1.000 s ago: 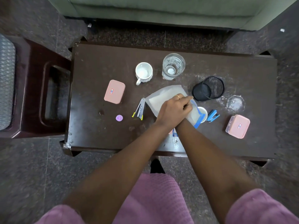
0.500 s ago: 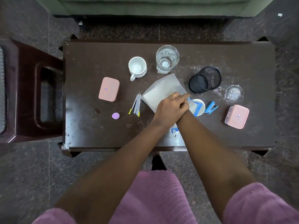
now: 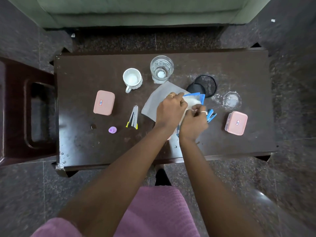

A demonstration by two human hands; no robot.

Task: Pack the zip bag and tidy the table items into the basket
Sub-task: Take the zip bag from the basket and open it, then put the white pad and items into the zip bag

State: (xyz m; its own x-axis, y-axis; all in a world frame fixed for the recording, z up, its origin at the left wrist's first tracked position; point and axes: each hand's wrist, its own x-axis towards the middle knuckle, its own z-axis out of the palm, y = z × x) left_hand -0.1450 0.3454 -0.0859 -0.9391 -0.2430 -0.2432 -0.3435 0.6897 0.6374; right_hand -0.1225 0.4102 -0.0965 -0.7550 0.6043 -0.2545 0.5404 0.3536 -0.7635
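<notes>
Both forearms reach over the table (image 3: 239, 69), the left hand (image 3: 171, 109) curled around the zip bag (image 3: 194, 99) and the right hand (image 3: 194, 123) pinching its near edge, just beside the mesh basket (image 3: 206, 84).

home lvg rm, green sofa (image 3: 136, 12), coffee table (image 3: 239, 69)

The left hand (image 3: 169, 110) and right hand (image 3: 193, 123) hide the middle of the zip bag (image 3: 194, 99).

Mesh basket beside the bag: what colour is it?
The mesh basket is black, clearest in the head view.
</notes>
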